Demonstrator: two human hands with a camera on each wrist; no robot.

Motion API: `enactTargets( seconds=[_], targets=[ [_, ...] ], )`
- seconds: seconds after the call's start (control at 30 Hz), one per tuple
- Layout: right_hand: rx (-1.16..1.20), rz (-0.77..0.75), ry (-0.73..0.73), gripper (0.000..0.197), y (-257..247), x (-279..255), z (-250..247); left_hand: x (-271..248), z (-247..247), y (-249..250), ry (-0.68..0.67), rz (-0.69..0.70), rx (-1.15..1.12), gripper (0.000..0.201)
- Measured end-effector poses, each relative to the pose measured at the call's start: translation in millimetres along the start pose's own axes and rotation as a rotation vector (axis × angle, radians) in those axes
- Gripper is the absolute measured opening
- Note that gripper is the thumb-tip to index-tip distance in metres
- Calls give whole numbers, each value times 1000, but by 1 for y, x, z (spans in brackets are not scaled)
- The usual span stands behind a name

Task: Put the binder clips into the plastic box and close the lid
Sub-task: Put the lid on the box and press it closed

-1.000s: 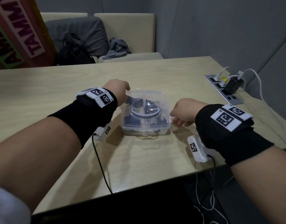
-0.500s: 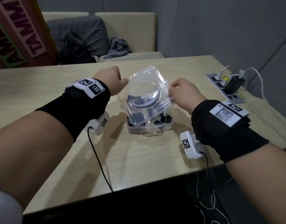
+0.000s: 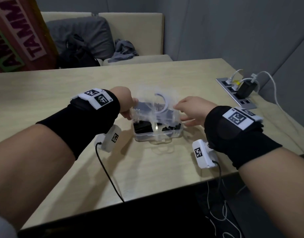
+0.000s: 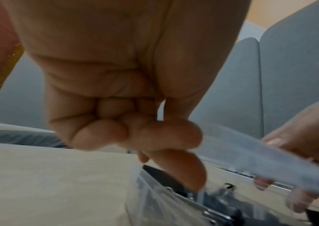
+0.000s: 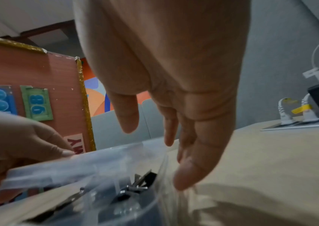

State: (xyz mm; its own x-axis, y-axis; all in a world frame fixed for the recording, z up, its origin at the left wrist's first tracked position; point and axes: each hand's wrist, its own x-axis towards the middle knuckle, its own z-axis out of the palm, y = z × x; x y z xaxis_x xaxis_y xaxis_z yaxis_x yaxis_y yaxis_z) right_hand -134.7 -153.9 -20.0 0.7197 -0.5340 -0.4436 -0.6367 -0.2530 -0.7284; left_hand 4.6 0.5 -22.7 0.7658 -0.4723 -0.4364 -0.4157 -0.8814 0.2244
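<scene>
A clear plastic box (image 3: 158,135) stands mid-table with black binder clips (image 3: 142,126) in its compartments. Its transparent lid (image 3: 156,103) hovers tilted over the box, blurred. My left hand (image 3: 129,107) pinches the lid's left edge between thumb and curled forefinger (image 4: 184,136); the lid (image 4: 251,152) runs right from there. My right hand (image 3: 190,109) is at the lid's right edge, with straight fingers (image 5: 185,175) touching the lid (image 5: 77,165) and the box wall and the thumb just above. Clips (image 5: 135,188) show beneath the lid.
A recessed power strip (image 3: 237,93) with plugs, a black adapter and white cables sits at the table's right edge. Behind the table is a sofa with a grey cushion (image 3: 82,35) and a black bag (image 3: 75,55). A colourful board (image 3: 19,31) leans at the back left.
A second ago the lid lay flat on the box. Half a second ago both hands held it tilted up steeply. Now it is lower over the box and both hands have dropped.
</scene>
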Motion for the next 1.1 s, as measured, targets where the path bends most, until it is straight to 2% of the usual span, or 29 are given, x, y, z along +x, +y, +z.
enactTargets(
  seconds=[0.1, 0.23, 0.4, 0.53, 0.67, 0.77, 0.87, 0.93, 1.03, 1.1],
  targets=[
    [-117, -43, 46, 42, 2, 1, 4, -4, 4, 7, -18, 30, 125, 29],
    [-251, -70, 67, 55, 2, 2, 4, -10, 0, 9, -2, 24, 135, 23],
    [-365, -121, 116, 52, 0, 2, 4, -10, -2, 11, 196, 76, 209, 55],
    [-347, -147, 133, 51, -3, 1, 2, -14, -3, 15, 144, 88, 84, 59],
    [-408, -134, 104, 44, -2, -4, -2, -21, -11, 14, 127, 99, 64, 49],
    [-524, -121, 62, 36, 0, -7, 4, -23, -10, 15, 81, 101, 168, 48],
    [-630, -128, 73, 39, 1, -4, 9, -20, -4, 15, 65, 108, 261, 50],
    [-657, -126, 72, 40, 1, -1, 10, -17, -2, 16, 63, 125, 312, 56],
    [-686, -118, 84, 45, 2, -2, 14, -11, 1, 16, 87, 170, 444, 77],
    [-758, -182, 131, 49, 2, -7, 19, -9, 1, 16, 62, 212, 498, 75]
  ],
)
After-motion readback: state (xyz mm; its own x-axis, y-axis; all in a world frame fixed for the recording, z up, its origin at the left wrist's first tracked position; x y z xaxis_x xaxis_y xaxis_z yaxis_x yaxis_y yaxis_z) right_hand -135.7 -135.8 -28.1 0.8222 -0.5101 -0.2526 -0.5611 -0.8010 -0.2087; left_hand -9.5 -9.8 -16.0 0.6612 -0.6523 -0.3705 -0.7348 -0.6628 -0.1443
